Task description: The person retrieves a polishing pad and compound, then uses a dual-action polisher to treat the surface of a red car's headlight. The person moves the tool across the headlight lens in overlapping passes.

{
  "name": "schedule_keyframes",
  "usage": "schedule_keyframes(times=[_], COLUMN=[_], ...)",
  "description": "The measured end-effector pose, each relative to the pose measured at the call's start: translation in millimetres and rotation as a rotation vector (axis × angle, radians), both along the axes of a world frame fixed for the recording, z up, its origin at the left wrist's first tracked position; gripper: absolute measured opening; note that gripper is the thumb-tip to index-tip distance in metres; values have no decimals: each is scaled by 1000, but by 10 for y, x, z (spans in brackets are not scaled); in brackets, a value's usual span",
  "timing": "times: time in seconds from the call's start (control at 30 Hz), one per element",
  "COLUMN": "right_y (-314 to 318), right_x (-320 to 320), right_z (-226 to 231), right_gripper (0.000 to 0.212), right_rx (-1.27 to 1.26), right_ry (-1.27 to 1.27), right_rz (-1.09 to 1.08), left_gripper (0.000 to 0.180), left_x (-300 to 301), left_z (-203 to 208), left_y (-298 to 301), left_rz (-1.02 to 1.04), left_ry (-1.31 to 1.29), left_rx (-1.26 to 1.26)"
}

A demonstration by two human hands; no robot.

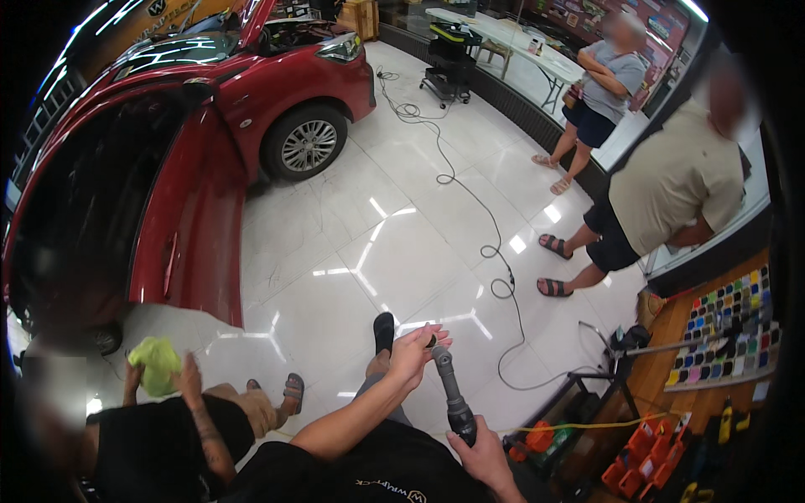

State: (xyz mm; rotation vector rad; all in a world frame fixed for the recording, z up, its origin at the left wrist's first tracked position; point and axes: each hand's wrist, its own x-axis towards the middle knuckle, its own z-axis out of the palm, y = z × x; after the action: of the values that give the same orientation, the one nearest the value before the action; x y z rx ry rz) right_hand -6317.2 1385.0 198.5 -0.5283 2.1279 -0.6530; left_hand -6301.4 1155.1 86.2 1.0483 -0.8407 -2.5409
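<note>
Tool (450,379): above floor (298,230), well apart from car door (197,243). Right hand (483,457): wrapped round tool grip. Left hand (412,352): fingers extended at tool head, not clenched; contact unclear. Progress: apparently tool handling under way; finished and remaining portions indeterminable.

One left hand (411,356) and one right hand (485,457) are showing, along with one tool (450,381). Three other people are appearing: one onlooker in grey (619,77), one onlooker in beige (671,180), together wearing four sandals (554,287), and one co-worker (159,432), whose two hands (190,379) are holding one green cloth (157,366). One red car (285,84) is presenting one open door (197,226), one front wheel (310,141) and one headlight (340,48). One cart (449,59) and one white surface (511,52) are standing. Two cables are running, one black cable (511,279) and one yellow cable (605,425). One swatch board (723,335) and one orange holder (646,461) are also showing.
</note>
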Motion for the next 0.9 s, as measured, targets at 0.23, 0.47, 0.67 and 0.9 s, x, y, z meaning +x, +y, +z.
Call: schedule_keyframes(times=[0.23,0.47,0.67,0.9], right_y=[-1867,-3823,-5419,-7243], right_x=[-1186,-2256,-3351,-5188], right_z=[-127,210,102,-484], right_gripper=[53,57,58,55], right_rx=[-94,-150,-120,-356], right_ry=[43,-3,20,64], right_rz=[117,381,469,306], left_gripper=[34,23,28,49], left_x=[-651,-1333,-2316,-3908], left_z=[-227,-27,37,-468], left_y=[-1882,-3681,-5187,-6857], left_rz=[45,393,562,103], left_ry=[-115,-131,-121,-274], left_rx=[11,-222,-238,-206])
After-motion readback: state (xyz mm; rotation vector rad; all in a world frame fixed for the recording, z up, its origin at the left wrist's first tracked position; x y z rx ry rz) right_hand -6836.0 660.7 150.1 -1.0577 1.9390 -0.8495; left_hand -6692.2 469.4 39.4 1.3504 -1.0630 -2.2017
